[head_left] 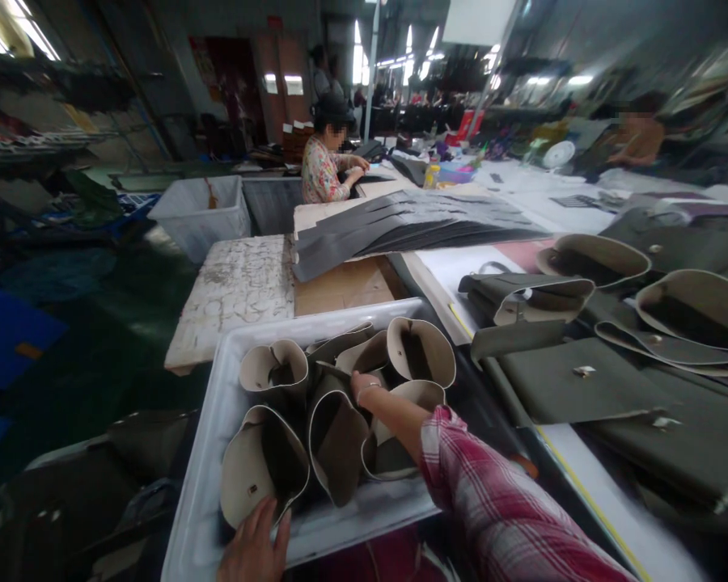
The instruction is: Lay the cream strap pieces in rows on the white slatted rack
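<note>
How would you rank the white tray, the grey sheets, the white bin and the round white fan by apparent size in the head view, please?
1. White tray
2. Grey sheets
3. White bin
4. Round white fan
The differences look clear.

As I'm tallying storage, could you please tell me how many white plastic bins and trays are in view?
2: the white tray holding the open bag pieces, and the white bin beyond it, at left. More may be hidden.
</note>
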`<action>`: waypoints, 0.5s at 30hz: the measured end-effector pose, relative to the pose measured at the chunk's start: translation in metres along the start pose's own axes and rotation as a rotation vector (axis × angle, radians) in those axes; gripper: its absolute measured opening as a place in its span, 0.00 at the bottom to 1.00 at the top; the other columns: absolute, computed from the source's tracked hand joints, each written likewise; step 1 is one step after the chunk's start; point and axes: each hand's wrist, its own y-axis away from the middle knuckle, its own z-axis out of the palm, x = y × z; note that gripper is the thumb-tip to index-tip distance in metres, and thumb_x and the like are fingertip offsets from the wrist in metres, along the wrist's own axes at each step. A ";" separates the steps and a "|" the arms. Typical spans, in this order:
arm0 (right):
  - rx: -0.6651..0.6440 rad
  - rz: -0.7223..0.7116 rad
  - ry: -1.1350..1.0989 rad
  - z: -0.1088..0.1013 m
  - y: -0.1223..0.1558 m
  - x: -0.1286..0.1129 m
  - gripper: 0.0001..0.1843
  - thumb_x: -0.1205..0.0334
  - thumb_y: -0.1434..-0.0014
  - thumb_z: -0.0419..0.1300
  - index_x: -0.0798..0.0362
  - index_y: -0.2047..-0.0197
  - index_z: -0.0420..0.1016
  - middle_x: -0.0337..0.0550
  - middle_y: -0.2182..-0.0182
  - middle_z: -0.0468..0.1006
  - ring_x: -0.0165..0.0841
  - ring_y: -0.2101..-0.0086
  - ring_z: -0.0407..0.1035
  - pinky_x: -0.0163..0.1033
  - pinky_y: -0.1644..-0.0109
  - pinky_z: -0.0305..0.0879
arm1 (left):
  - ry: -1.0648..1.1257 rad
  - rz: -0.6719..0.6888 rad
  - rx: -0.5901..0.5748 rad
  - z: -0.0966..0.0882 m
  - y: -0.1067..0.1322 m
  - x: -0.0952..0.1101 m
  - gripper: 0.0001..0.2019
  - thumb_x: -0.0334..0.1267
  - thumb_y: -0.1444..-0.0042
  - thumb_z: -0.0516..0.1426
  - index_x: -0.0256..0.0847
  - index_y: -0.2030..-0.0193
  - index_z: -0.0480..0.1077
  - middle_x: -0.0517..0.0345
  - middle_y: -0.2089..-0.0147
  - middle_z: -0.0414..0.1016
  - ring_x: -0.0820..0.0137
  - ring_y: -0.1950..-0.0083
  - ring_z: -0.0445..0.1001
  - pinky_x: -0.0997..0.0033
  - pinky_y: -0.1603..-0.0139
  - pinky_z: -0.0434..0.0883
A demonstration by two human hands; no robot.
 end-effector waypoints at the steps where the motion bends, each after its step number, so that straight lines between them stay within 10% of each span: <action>1: 0.010 -0.009 0.022 -0.002 0.010 -0.001 0.14 0.68 0.39 0.57 0.64 0.50 0.69 0.52 0.61 0.78 0.37 0.62 0.74 0.44 0.57 0.72 | 0.013 -0.005 -0.003 -0.001 0.000 0.000 0.27 0.52 0.41 0.43 0.36 0.50 0.73 0.51 0.47 0.72 0.62 0.46 0.71 0.64 0.45 0.69; 8: 0.246 -0.260 0.062 -0.036 0.071 0.007 0.17 0.69 0.34 0.40 0.60 0.45 0.61 0.61 0.54 0.73 0.43 0.52 0.69 0.49 0.48 0.63 | 0.176 -0.076 -0.001 0.004 -0.005 -0.002 0.28 0.54 0.42 0.46 0.36 0.43 0.65 0.47 0.42 0.67 0.59 0.44 0.68 0.58 0.45 0.68; 15: 0.109 -0.122 0.007 0.019 0.087 0.018 0.20 0.68 0.37 0.50 0.63 0.42 0.59 0.58 0.61 0.77 0.41 0.61 0.74 0.43 0.59 0.69 | 0.301 0.049 0.156 -0.006 -0.035 0.033 0.33 0.54 0.42 0.47 0.30 0.37 0.55 0.43 0.38 0.60 0.59 0.37 0.59 0.55 0.38 0.62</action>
